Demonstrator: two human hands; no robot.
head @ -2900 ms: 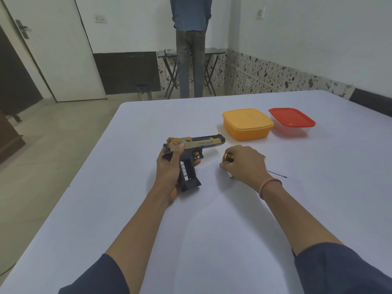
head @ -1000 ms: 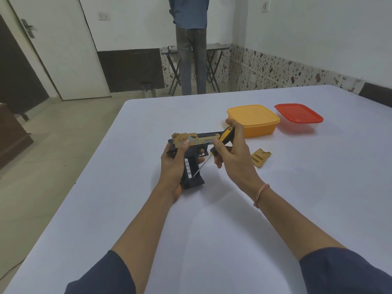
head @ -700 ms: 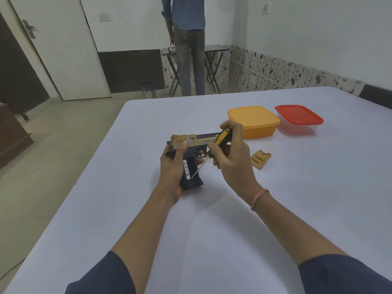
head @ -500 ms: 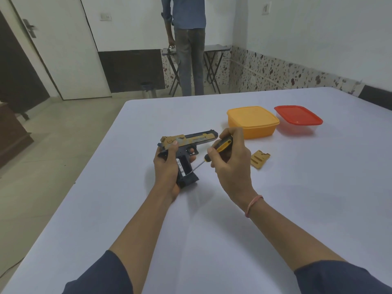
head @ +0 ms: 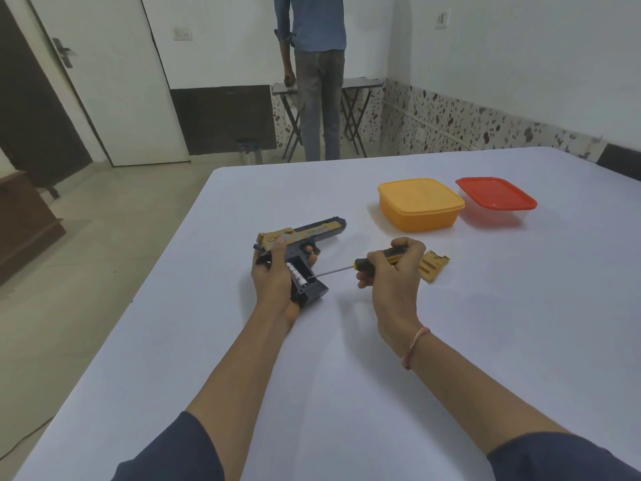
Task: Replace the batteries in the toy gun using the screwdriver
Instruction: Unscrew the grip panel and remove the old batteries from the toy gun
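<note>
The left hand (head: 274, 289) grips the toy gun (head: 305, 234) by its handle over the white table (head: 347, 376), barrel pointing far-right, and the open handle compartment shows 1 battery (head: 297, 275). The right hand (head: 392, 276) curls round the screwdriver (head: 360, 264), whose tip sits at the compartment beside the battery. A gold cover (head: 433, 267) lies just right of that hand, with 2 lidded containers farther off, orange (head: 419, 206) and red (head: 496, 199).

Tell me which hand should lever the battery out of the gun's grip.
Right. The right hand holds the screwdriver, its tip at the battery in the open grip; the left hand grips the toy gun, steadying it.
</note>
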